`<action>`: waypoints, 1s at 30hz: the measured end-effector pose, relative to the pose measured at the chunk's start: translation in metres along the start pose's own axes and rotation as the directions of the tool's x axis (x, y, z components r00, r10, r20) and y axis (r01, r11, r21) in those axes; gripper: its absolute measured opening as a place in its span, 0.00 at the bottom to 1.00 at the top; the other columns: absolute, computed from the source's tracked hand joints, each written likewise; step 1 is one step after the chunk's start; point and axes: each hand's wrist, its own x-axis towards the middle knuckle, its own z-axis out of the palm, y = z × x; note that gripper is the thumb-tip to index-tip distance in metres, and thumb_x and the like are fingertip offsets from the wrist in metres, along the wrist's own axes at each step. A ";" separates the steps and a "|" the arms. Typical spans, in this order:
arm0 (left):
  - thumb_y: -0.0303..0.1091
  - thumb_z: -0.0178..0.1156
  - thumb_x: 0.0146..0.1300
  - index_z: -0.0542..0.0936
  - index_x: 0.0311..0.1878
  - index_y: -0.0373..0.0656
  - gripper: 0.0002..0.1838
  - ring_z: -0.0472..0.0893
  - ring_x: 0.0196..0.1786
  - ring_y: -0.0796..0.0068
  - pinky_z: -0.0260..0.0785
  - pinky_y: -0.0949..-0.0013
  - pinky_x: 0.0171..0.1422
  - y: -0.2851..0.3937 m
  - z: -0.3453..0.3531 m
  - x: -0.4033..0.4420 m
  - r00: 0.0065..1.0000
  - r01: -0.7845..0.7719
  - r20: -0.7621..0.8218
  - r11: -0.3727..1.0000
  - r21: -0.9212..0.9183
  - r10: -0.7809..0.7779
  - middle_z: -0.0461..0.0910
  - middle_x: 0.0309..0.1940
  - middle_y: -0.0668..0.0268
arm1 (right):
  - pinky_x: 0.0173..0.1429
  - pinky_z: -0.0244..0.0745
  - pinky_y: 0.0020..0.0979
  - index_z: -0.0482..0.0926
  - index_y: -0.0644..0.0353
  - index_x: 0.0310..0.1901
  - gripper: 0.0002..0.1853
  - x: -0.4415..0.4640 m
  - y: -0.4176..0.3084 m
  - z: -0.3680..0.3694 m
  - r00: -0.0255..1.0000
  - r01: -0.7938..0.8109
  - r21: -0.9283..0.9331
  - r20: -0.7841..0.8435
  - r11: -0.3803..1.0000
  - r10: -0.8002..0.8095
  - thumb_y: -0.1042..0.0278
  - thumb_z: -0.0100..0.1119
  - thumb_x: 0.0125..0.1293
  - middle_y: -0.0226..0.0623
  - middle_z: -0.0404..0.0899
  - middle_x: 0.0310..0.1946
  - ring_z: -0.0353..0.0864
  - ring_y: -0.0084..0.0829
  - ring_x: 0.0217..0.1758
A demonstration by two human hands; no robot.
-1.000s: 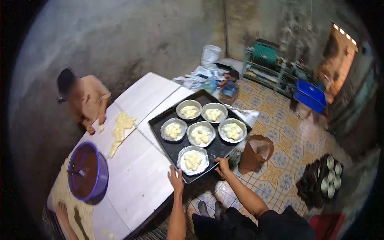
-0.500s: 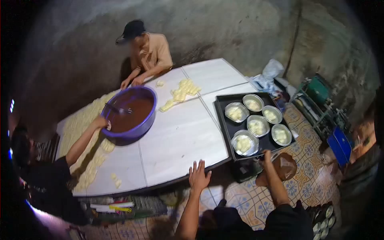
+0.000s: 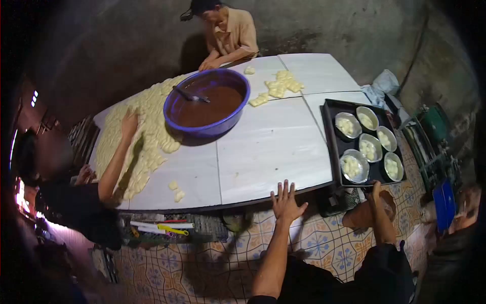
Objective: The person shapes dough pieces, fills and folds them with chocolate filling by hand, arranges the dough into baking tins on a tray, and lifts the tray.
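1. Left hand [image 3: 287, 206]: fingers spread wide, holding nothing, laid at the near edge of the table [image 3: 273, 147], a placement that probably serves as a brace.
2. Right hand [image 3: 375, 192]: fingers closed on the near rim of the tray [image 3: 330, 147], presumably to steady it; those beneath the rim are hidden.
3. The tray lies at the table's right end, level or nearly so. Its right part appears to project past the tabletop, though what supports it underneath cannot be made out.
4. Six tins [image 3: 360, 178] stand within the tray walls, each bearing dough lumps [image 3: 350, 165]; the walls likely keep them from sliding off.
5. White tabletop extends between the left hand and the tub [image 3: 212, 131], giving sideways room. The tub contains brown liquid [image 3: 223, 109] and a utensil [image 3: 192, 95].
6. Dough sheet [image 3: 147, 126], left of the tub, under a second person's hand [image 3: 129, 124]; dough patch [image 3: 281, 86] toward the far edge, near a third person [image 3: 235, 33].
7. Below the near edge: shelf [image 3: 202, 230], tiled floor [image 3: 314, 238], and, close under the tray, a brown bag [image 3: 360, 216] that narrows the room there.
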 end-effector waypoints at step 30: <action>0.69 0.36 0.51 0.50 0.64 0.48 0.43 0.44 0.68 0.58 0.34 0.31 0.61 0.086 0.035 0.046 0.982 0.160 0.132 0.963 -0.215 -0.134 0.46 0.66 0.66 | 0.41 0.69 0.35 0.63 0.66 0.56 0.32 -0.129 0.027 -0.001 0.968 0.127 0.021 -0.220 0.992 -0.119 0.65 0.61 0.48 0.40 0.74 0.30 0.74 0.35 0.34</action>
